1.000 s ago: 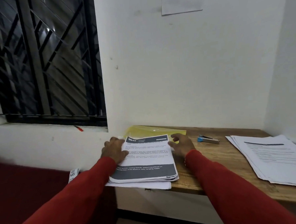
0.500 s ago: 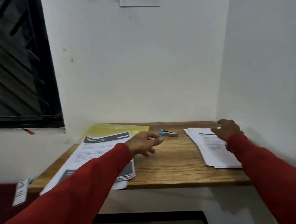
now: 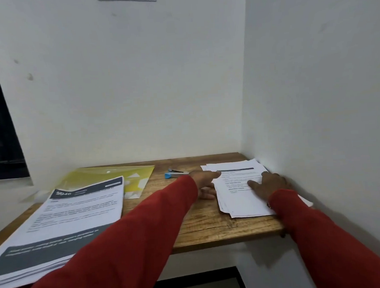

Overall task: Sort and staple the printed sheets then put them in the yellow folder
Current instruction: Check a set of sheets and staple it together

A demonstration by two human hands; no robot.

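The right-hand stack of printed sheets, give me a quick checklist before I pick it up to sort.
1. Right hand flat on the loose stack of printed sheets: ok.
2. Left hand at the stack's left edge: ok, though whether its fingers are under the paper, cannot tell.
3. Sheets squared up: not ok, the edges are fanned.
4. Blue stapler within reach beside the stack: ok.
5. Yellow folder free to open: not ok, the banded stack overlaps its near edge.
6. Stapler loaded: cannot tell.
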